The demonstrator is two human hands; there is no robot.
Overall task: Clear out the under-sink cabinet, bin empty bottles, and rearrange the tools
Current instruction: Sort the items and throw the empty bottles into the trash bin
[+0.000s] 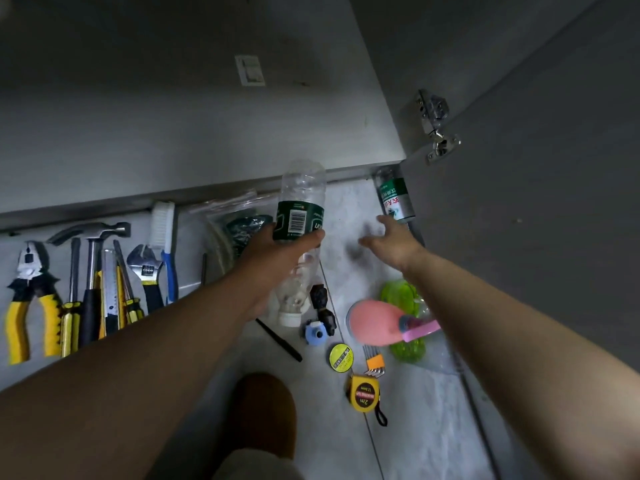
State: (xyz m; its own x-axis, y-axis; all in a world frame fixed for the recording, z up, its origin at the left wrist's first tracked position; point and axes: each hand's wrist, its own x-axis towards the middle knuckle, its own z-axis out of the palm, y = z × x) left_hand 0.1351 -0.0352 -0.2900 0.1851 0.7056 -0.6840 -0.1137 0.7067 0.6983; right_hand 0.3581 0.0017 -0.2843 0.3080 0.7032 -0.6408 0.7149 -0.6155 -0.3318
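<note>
Partly, left hand (273, 252) covers its gripped bottle (302, 194).

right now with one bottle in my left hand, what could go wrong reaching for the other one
1. The right hand reaches open for the second bottle, tight against the cabinet door; a clumsy touch could knock it over.
2. The left hand grips the first bottle, so it cannot steady anything.
3. The tape measure and hex keys lie loose by the knee; shifting forward might scatter them.
</note>
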